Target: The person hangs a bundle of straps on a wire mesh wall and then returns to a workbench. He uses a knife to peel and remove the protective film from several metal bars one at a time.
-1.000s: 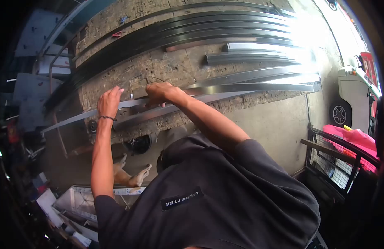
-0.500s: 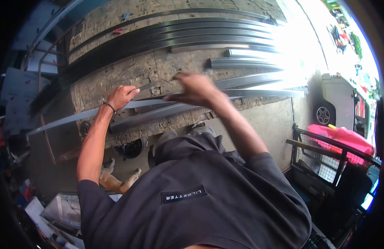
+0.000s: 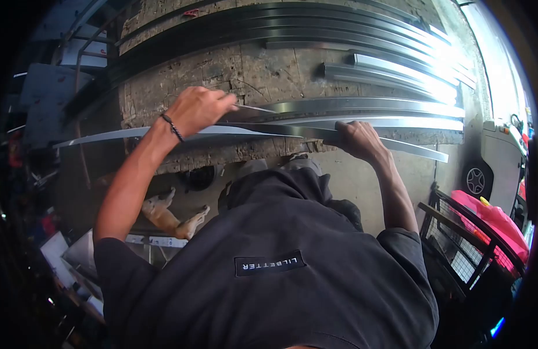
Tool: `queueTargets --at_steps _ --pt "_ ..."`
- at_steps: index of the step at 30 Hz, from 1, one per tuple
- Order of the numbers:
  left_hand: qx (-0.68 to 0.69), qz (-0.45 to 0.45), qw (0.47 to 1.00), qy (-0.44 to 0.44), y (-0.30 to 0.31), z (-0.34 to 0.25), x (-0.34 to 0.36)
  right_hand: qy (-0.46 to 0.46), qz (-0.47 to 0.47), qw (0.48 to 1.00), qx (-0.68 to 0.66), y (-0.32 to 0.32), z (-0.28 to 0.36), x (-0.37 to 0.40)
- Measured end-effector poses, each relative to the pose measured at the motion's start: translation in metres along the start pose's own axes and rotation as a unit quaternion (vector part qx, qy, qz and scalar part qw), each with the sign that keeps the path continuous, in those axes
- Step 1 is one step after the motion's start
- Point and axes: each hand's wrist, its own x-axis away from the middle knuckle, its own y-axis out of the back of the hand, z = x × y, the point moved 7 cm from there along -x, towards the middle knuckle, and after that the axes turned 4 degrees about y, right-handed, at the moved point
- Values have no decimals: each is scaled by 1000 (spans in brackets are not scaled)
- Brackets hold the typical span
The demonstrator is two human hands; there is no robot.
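Note:
A long, thin metal strip [image 3: 417,150] runs across in front of me along the near edge of the wooden workbench [image 3: 219,68]. My right hand [image 3: 362,139] is closed around this strip, right of its middle. Between the fingers of my left hand [image 3: 200,107] is a thin metal blade-like piece [image 3: 256,108] that points right; its exact kind cannot be made out. The left hand is above the strip, its wrist wearing a dark bracelet. Just beyond the strip lie more metal profiles [image 3: 367,106], close to the tip of the blade-like piece.
Several long dark metal profiles [image 3: 240,30] lie across the far side of the bench, with a red clip [image 3: 191,13] beyond them. Shorter profiles [image 3: 391,75] rest at right. A dog [image 3: 167,218] lies on the floor at left. A black mesh-sided frame [image 3: 466,244] stands at lower right.
My right hand has moved right and down and now grips the strip. My left hand has shifted right and up with the blade-like piece. The whole view has shifted as well.

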Motion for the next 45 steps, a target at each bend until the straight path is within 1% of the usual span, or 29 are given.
queueTargets --at_steps 1,3,4,5,6,7,10,12,13,15,19,21,22,24,27,29,31,32,34,36,38,40,42,43,44,45 --pt "-4 24 1000 -7 4 -26 -8 3 -1 1000 -12 -4 -1 1" --pt "-18 35 999 -21 3 -56 -21 7 -26 1000 14 -2 0 1" --pt "-32 7 999 -22 3 -64 -27 -10 -7 1000 1 -2 -1 1" --pt "-45 -22 998 -24 3 -72 -32 -10 -12 1000 -8 2 -2 0" --pt "-38 -20 999 3 1 -75 -37 -7 -6 1000 -1 3 -2 1" --pt "-41 -10 999 0 -2 -79 -40 -4 0 1000 6 2 -1 3" --pt "-33 -4 999 19 -9 -79 -46 -13 5 1000 -8 -1 -6 2" --pt "-2 47 999 20 -21 -74 -47 -17 18 1000 -19 2 -5 2" --pt "-4 51 999 18 -23 -70 -47 -20 33 999 -16 1 -5 1" --pt "27 60 998 -20 -26 -70 -48 -20 26 999 -10 2 -5 1" --pt "54 78 995 -41 -41 -59 -48 -15 29 999 -37 7 -2 0" --pt "16 85 995 -42 -43 -55 -50 -19 32 999 -39 7 -2 0" --pt "32 56 996 -54 -43 -52 -51 -18 25 999 -36 8 -2 1" --pt "14 53 997 -61 -40 -52 -55 -20 19 999 -30 11 1 0" --pt "-11 50 996 -79 -38 -50 -58 -44 49 997 -40 13 5 -1" --pt "-14 47 995 -90 -39 -49 -59 -46 33 997 -59 15 6 0" --pt "-7 16 992 -128 -36 -52 -58 -53 34 997 -49 18 8 0" --pt "-5 13 992 -127 -36 -51 -57 -58 34 997 -42 19 8 0" --pt "11 18 986 -167 -38 -56 -53 -60 23 997 -34 20 10 0" --pt "11 12 986 -164 -39 -59 -49 -61 11 998 -28 22 10 -1" --pt "9 8 987 -161 -39 -58 -48 -80 44 995 -34 18 7 -2" --pt "16 -22 993 -112 -33 -46 -54 -81 55 995 -32 15 5 -5" --pt "3 -15 993 -116 -35 -46 -55 -77 70 994 -28 9 3 -4" --pt "-13 -8 992 -123 -36 -46 -56 -67 43 997 -14 10 3 -2" --pt "2 -22 992 -126 -31 -50 -55 -57 18 998 -1 14 5 -2" --pt "1 -22 992 -124 -33 -51 -55 -55 18 998 -1 16 6 -3"
